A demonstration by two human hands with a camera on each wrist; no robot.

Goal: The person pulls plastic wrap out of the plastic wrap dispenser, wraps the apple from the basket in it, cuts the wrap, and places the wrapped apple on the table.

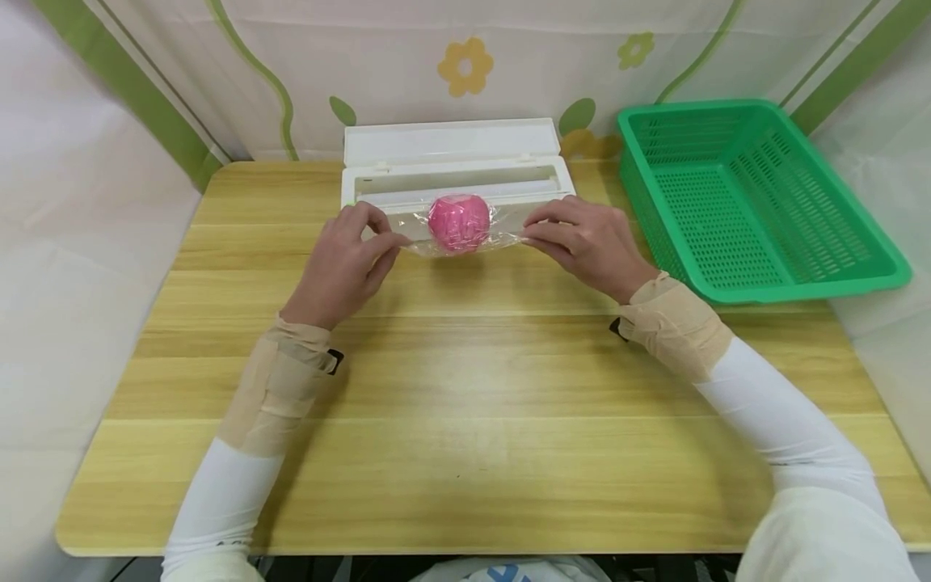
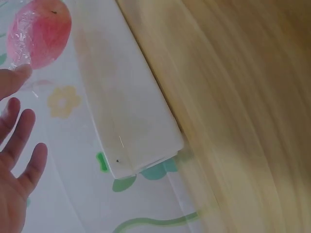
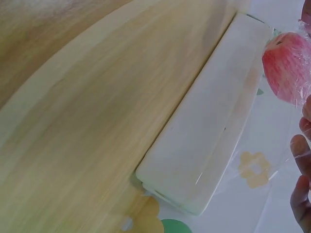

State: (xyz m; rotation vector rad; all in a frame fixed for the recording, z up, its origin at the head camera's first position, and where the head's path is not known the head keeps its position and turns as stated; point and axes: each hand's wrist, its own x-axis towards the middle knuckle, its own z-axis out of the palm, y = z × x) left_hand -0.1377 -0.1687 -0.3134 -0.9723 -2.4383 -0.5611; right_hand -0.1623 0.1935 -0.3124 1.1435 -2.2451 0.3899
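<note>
A pinkish-red apple (image 1: 460, 223) hangs in clear cling film (image 1: 505, 236) between my two hands, in front of the white film dispenser (image 1: 351, 184). My left hand (image 1: 347, 263) pinches the film's left end between thumb and forefinger. On the other side, my right hand (image 1: 587, 244) pinches the right end. Creased film covers the apple (image 2: 43, 31) near the left thumb (image 2: 15, 80), and the other left fingers spread loosely. From the right wrist, the apple (image 3: 285, 68) shows its stem hollow and the film around it; that hand is partly cut off at the edge.
The dispenser's lid (image 1: 451, 144) stands raised at the back, with a white roll (image 1: 465, 192) inside the box. A green plastic basket (image 1: 764, 289) stands at the table's back right. Behind the wooden table (image 1: 465, 420) hangs a flower-patterned curtain (image 1: 393, 73).
</note>
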